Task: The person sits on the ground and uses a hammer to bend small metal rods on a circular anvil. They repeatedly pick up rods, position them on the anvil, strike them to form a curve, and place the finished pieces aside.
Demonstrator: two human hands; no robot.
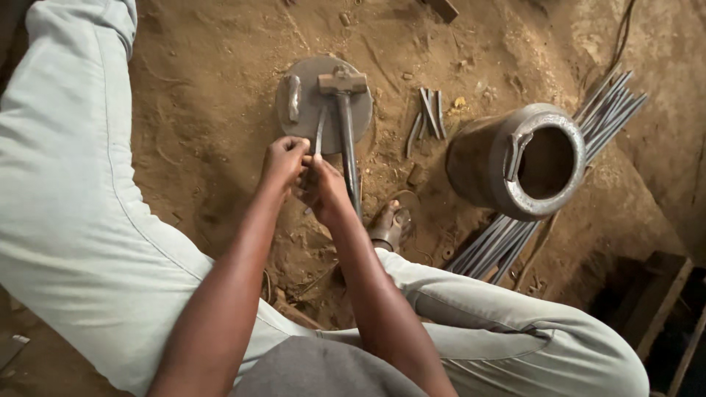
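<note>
Left hand (283,160): fingers curled and closed on the near end of a thin grey metal rod (319,136). The rod runs from the hands toward 12 o'clock and its far end lies on a round flat grey metal plate (301,81) set in the brown dirt floor (206,88).

Right hand (323,187): touching the left hand at its 4 o'clock, fingers bent around the same rod end. Whether it also holds the hammer handle cannot be told.

A heavy grey steel sledgehammer (343,82) lies with its head on the plate, at the rod's 3 o'clock. Its handle points toward 6 o'clock and passes just beside the right hand.

Several short grey metal strips (430,114) lie on the dirt at the plate's 3 o'clock.

A rusty hollow metal cylinder (515,162) lies on its side farther toward 3 o'clock, resting across a bundle of long grey steel rods (610,106).
</note>
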